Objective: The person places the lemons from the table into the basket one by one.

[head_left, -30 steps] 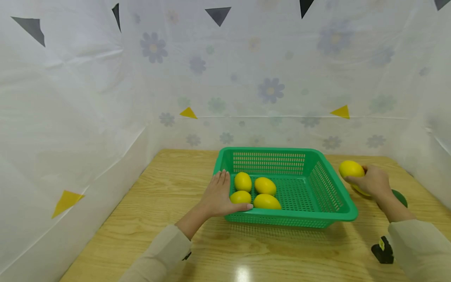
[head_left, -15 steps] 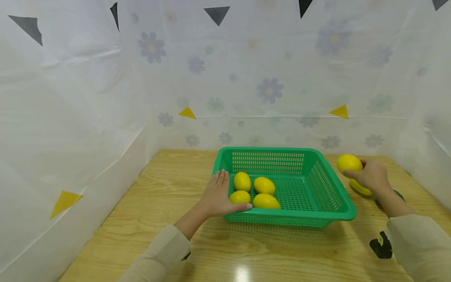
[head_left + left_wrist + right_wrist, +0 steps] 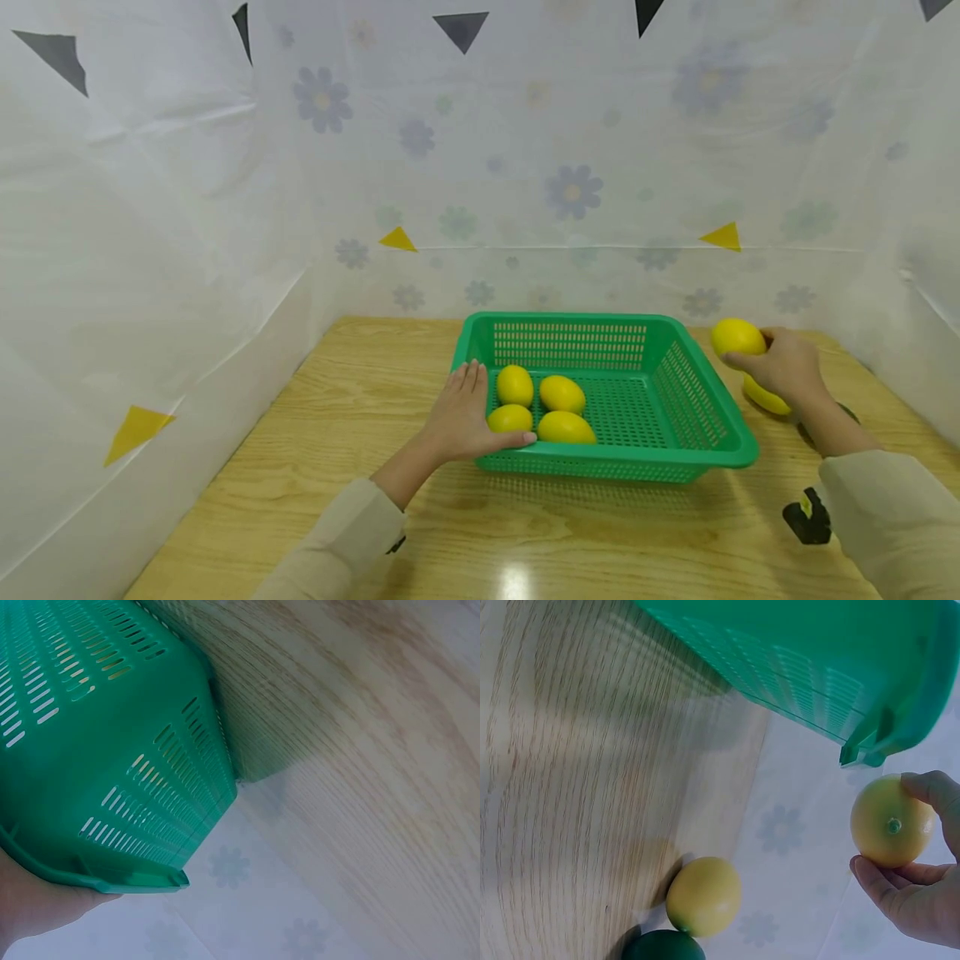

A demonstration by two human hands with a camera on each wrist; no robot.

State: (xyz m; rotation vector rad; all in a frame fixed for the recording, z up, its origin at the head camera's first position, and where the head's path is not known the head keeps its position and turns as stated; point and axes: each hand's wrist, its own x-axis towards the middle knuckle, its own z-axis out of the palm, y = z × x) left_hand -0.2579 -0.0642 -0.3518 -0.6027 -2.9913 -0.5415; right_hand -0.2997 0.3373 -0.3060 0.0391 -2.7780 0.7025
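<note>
In the head view a green plastic basket (image 3: 652,460) stands on the table with several yellow lemons (image 3: 562,394) in its left part. My left hand (image 3: 461,421) rests at the basket's near left corner, its fingers straight over the left rim and the thumb along the front rim. To the right of the basket, my right hand (image 3: 793,367) pinches another lemon (image 3: 891,823) between thumb and fingers, raised above the table and near the right rim. Below that hand lies one more lemon (image 3: 703,896) on the table, beside a dark green round thing (image 3: 664,946), mostly hidden by my forearm in the head view.
The wooden table (image 3: 315,467) reaches back to a white floral sheet (image 3: 510,167) that hangs behind it and on both sides. Black and yellow triangles mark the sheet. A black strap piece (image 3: 808,517) shows at my right sleeve.
My right hand has risen and moved slightly left with the lemon, showing more of the lemon on the table. The left hand stays on the basket.
</note>
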